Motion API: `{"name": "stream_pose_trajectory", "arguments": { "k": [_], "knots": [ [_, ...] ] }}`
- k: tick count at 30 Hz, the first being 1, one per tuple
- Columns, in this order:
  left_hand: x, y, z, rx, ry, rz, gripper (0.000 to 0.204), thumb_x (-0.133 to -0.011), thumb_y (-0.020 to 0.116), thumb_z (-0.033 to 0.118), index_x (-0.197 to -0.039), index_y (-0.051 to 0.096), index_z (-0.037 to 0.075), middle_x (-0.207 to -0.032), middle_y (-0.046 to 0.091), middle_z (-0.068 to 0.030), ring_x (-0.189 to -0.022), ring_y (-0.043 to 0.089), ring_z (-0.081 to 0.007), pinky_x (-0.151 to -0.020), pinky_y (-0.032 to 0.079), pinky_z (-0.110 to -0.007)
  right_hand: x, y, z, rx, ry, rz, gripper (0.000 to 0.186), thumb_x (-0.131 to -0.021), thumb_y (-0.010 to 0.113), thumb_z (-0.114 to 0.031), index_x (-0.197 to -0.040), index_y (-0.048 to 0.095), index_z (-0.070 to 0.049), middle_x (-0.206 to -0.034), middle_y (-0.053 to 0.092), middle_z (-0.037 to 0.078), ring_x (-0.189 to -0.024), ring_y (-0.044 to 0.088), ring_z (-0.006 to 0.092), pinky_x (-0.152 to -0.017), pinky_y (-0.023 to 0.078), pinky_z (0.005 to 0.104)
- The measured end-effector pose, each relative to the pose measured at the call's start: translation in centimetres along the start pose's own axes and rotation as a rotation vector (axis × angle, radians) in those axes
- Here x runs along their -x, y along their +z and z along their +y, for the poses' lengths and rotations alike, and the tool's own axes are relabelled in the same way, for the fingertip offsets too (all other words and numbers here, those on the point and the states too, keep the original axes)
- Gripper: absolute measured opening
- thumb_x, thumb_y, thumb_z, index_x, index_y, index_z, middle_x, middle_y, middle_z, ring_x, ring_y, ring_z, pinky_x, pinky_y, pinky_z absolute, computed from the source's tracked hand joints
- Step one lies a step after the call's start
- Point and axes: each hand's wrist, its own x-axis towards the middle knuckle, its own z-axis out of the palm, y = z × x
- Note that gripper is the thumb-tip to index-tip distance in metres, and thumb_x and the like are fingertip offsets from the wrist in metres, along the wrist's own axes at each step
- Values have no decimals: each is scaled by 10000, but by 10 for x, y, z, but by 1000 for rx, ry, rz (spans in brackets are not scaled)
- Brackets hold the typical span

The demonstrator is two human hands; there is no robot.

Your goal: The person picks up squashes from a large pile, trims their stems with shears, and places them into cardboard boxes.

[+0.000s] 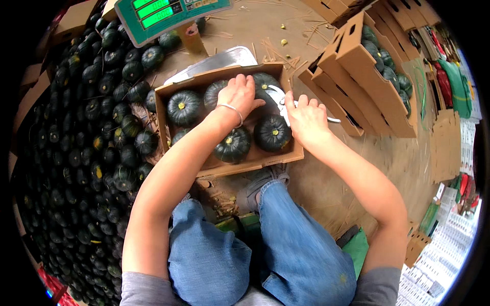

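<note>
Dark green squat pumpkins (183, 108) with pale cut stem ends sit in a shallow cardboard box (255, 166) in front of my knees. My left hand (238, 98), with a bracelet at the wrist, lies over the far row of the box, fingers stretched out and thumb apart. It partly covers one pumpkin (213, 94) and reaches beside the far right one (264, 81). In my right hand (308, 118) is a pair of pruning shears (278, 98), its silver blades at that far right pumpkin. The shears' tips are hard to make out against it. Below them rests another pumpkin (272, 133).
A large heap of pumpkins (76, 168) fills the left side. Beyond the box stand a metal scale tray (232, 57) and a green scale display (163, 18). At right, cardboard boxes (352, 76) stand tilted, one holding pumpkins. Cut stem bits (284, 43) litter the floor.
</note>
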Motion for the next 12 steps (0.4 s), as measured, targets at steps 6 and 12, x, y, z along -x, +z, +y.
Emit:
{"name": "stream_pose_trajectory", "arguments": {
  "k": [6, 12],
  "knots": [
    [-6, 2, -22, 0, 68, -49, 602, -718, 712, 441, -1104, 558, 6, -945, 560, -163, -931, 576, -338, -789, 486, -395, -18, 3, 4, 79, -120, 73, 469, -811, 573, -180, -1254, 481, -58, -868, 575, 99, -717, 598, 238, -589, 486, 378],
    [-19, -2, -21, 7, 23, -180, 597, -731, 701, 457, -1134, 561, 39, -977, 568, -165, -981, 567, -344, -828, 476, -388, -19, -10, -11, -35, 47, -155, 412, -820, 574, -165, -1204, 490, -38, -906, 608, 135, -754, 651, 263, -605, 539, 398]
  ]
}}
